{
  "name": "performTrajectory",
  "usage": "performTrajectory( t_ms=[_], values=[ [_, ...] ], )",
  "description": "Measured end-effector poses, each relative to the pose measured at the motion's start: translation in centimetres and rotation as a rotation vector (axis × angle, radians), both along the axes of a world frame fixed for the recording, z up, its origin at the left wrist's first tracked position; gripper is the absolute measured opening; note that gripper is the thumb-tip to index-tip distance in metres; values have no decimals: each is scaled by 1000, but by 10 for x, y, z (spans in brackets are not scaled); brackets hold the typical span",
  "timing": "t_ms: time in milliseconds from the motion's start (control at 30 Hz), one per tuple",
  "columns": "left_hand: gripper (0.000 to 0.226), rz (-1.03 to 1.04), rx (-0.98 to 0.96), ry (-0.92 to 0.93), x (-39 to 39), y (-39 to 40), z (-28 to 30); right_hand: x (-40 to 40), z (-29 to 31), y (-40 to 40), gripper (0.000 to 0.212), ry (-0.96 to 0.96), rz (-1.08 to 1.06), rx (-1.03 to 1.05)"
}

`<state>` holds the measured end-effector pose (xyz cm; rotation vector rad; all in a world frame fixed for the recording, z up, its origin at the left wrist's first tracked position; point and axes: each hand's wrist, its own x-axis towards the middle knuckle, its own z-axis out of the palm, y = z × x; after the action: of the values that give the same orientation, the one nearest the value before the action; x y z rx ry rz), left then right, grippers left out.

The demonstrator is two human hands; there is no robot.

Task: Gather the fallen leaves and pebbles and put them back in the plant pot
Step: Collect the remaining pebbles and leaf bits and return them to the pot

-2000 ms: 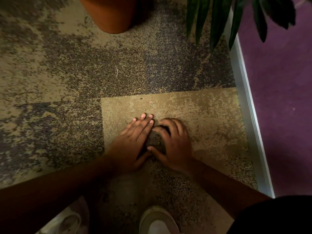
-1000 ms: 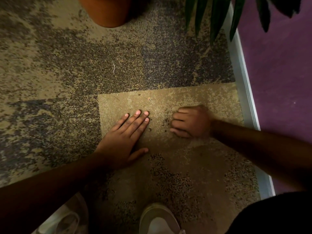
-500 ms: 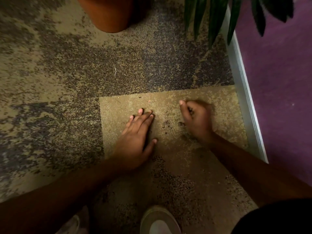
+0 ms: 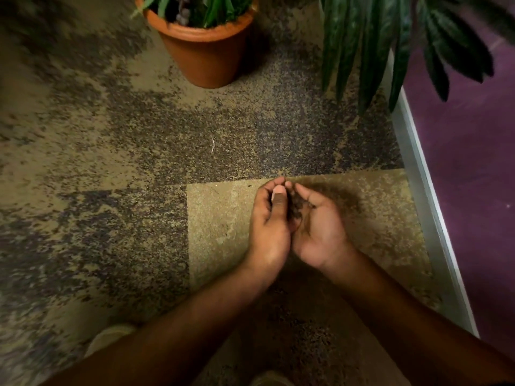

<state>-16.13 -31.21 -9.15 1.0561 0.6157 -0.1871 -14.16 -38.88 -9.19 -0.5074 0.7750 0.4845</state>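
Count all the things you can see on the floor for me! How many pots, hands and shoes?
Pots: 1, the orange plant pot
Hands: 2, the left hand and the right hand, cupped together around dark bits
Shoes: 2, one shoe and another shoe
Total: 5

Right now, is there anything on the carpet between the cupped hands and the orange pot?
Nothing visible. The left hand and right hand cup dark debris; only bare carpet lies up to the orange pot.
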Motion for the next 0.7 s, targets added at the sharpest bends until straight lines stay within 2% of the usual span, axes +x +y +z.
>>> performTrajectory(
  t_ms=[167, 300, 400, 500, 700],
  values=[
    [20, 84, 67, 34, 7, 14, -5, 1, 14, 18, 34, -44, 135, -35],
    [16, 203, 82, 39, 29, 23, 9, 26, 34, 36, 40, -50, 154, -75],
    [16, 228, 117, -88, 66, 43, 47, 62, 66, 57, 47, -114, 123, -44],
    [14, 218, 241, -251, 111, 69, 90, 108, 103, 82, 49, -257, 168, -23],
    [38, 68, 506, -390, 174, 118, 156, 180, 174, 127, 37, -360, 37, -12]
  ],
)
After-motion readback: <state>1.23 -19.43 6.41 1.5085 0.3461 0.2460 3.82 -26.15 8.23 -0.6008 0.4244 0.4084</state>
